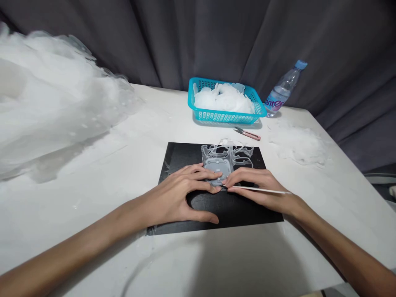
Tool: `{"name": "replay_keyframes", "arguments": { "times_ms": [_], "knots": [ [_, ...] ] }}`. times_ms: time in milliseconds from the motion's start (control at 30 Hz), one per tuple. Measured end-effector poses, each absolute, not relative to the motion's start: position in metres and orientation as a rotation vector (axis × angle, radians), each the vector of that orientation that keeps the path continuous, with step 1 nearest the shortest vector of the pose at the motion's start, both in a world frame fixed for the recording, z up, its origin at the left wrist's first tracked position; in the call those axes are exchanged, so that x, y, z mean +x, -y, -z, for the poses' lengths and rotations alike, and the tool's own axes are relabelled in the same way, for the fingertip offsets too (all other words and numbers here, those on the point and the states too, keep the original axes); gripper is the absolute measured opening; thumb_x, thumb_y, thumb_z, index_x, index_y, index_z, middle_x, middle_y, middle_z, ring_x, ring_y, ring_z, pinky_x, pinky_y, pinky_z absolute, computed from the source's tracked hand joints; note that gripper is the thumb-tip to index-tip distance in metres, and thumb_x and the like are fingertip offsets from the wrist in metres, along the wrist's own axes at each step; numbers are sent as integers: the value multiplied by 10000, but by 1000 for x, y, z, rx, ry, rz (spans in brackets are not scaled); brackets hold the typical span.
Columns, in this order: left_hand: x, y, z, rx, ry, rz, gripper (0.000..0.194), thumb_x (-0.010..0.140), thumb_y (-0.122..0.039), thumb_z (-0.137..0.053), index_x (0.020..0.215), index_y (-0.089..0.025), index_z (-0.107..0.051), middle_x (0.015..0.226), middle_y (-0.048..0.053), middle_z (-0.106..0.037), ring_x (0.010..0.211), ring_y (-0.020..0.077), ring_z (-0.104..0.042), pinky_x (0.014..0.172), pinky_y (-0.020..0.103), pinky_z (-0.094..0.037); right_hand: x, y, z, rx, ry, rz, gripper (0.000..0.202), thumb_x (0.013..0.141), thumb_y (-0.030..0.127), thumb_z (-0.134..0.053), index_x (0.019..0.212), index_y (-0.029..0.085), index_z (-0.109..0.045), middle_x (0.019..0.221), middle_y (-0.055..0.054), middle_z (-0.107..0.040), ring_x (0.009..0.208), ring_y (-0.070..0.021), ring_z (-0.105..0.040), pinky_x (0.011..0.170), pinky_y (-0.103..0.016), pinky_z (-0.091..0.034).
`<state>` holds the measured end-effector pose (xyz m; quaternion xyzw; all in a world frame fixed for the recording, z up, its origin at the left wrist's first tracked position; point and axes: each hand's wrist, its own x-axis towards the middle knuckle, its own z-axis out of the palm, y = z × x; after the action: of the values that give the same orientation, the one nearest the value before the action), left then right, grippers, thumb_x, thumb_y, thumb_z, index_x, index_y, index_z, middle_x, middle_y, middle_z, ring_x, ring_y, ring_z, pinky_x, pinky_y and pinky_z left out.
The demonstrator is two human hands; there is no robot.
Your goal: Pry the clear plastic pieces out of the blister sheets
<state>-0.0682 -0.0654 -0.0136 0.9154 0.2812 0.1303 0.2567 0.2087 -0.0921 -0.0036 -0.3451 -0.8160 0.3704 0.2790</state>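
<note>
**Clear plastic sheet pinned flat on a black mat**

Black mat (185,214) lay nearest on the white table (93,173), probably there so the see-through piece would stand out against it. On it the left hand (173,198) was spread, fingers pressed down on the clear plastic sheet (227,159), seemingly to keep it from sliding. The right hand (262,187) met it fingertip to fingertip, pinching a thin white stick (260,189) between thumb and forefinger. That stick ran almost level from right to left, its tip aimed at the near edge of the sheet just beside the left fingertips, a low angle that looked suited to picking at an edge.

The sheet sat at the middle and far half of the mat, its long axis running left to right, with the solid rounded panel under the fingers and the cut-out frame reaching away to the right and the far side.

Just past the mat lay small pink scissors (247,133), blades pointing left. Farther on stood a blue basket (225,115) full of pale plastic pieces, a water bottle (283,90) tilted to its right, a loose scatter of white scraps (297,144) on the right, and a large white heap (46,111) on the left, against a grey curtain (198,37)
</note>
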Motion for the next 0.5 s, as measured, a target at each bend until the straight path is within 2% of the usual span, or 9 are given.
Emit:
{"name": "replay_keyframes", "arguments": {
  "times_ms": [500],
  "knots": [
    [-68,65,16,2490,-719,-415,572,836,-629,-802,1329,-346,-740,1532,48,-623,1390,324,-583,1227,582,-391,207,89,4,-779,2328,-844,189,1065,198,-575,1197,223,-708,1143,-61,-780,1090,-197,-741,975,-337,-602]
  ]
}}
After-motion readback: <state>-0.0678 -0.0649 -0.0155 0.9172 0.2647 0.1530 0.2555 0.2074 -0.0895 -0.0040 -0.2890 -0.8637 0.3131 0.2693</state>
